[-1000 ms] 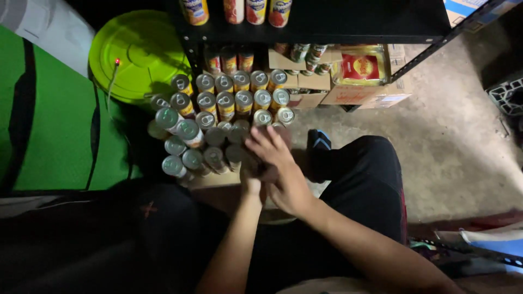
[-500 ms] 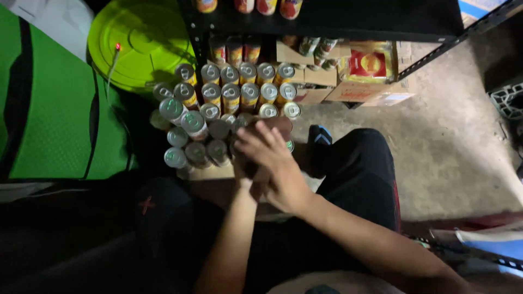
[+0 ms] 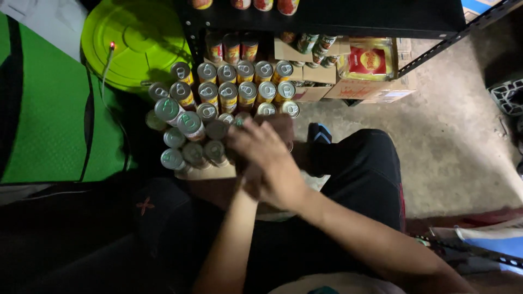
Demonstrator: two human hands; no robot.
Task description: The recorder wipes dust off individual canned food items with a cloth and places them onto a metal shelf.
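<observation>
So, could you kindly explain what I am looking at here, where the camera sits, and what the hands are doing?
This is one view from a camera worn on a person's head, looking down past their knees. Both bare hands reach forward together: the right hand lies over the left hand, so their grip is hidden. Just beyond them stand rows of cans with pull-tab lids, packed on a cardboard tray on the floor. Above is a black shelf with more cans. At left lies a green round lid; a carton sits under the shelf.
</observation>
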